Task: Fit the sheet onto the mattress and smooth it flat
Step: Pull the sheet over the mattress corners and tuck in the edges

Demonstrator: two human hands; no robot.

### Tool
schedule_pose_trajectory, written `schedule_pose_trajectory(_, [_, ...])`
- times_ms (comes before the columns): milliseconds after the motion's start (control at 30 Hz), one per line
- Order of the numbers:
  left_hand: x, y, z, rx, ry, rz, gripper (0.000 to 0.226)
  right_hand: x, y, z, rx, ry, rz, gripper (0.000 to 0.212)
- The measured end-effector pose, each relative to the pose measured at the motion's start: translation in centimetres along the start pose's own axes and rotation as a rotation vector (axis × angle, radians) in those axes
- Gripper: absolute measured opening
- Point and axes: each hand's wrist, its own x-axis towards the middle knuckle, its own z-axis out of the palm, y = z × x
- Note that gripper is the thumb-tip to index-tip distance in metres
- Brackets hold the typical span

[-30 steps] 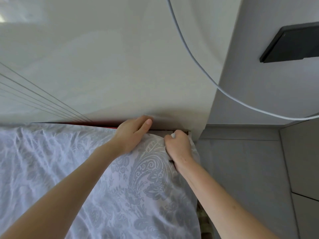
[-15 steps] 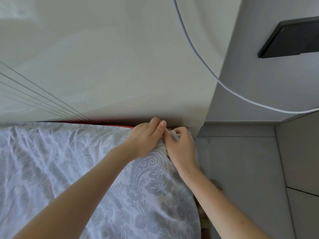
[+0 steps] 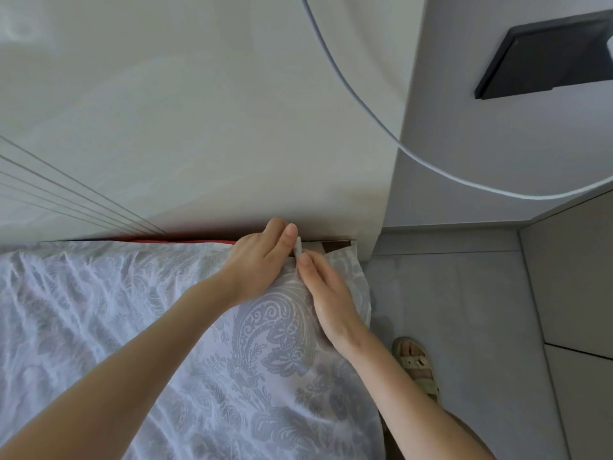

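Observation:
A white sheet with a grey paisley print covers the mattress, wrinkled on the left. A red strip of mattress shows along the far edge, against the headboard. At the far right corner my left hand pinches a small fold of the sheet's edge between thumb and fingers. My right hand lies just to its right, fingers closed on the same fold of cloth. The two hands touch at the fingertips.
A pale headboard rises right behind the hands. Grey floor runs along the bed's right side, where my sandalled foot stands. A white cable hangs across the view, and a dark shelf sticks out of the wall.
My hands came together at the corner: the left slid right, the right moved up, and both closed on the sheet's edge. The view shifted and my foot came into sight.

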Motion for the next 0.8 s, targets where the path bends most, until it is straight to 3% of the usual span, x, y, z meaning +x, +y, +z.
schedule_pose_trajectory(200, [0.5,0.3,-2.3,0.042,0.229,0.141,0.065,-0.1,0.2,-0.2,0.154,0.044,0.081,0.046])
schedule_pose_trajectory(300, [0.3,1.3,-1.4,-0.092,-0.047,0.194,0.068,-0.2,-0.1,-0.5,0.364,0.029,0.170,0.039])
schedule_pose_trajectory(367, [-0.1,0.9,-0.6,-0.039,-0.175,0.206,0.083,-0.3,0.0,-1.1,0.473,0.002,0.219,0.041])
schedule_pose_trajectory(500, [-0.3,-0.5,-0.6,0.126,-0.108,0.233,0.093,-0.4,-0.4,-1.9,0.511,0.031,0.319,0.036])
schedule_pose_trajectory(567, [-0.1,0.2,-0.4,0.142,-0.103,0.236,0.084,-0.8,0.4,-1.8,0.423,0.140,0.248,0.030])
schedule_pose_trajectory(700, [-0.8,0.8,-1.1,0.113,-0.102,0.203,0.077,-2.7,3.4,-3.2,0.085,0.528,0.016,0.028])
schedule_pose_trajectory(733, [-1.1,0.5,-1.3,0.089,-0.089,0.199,0.076,-3.0,4.0,-3.3,0.096,0.512,0.046,0.031])
schedule_pose_trajectory(800, [-1.7,0.2,-1.9,0.051,-0.075,0.194,0.072,-2.9,4.8,-2.6,0.316,0.254,0.238,0.042])
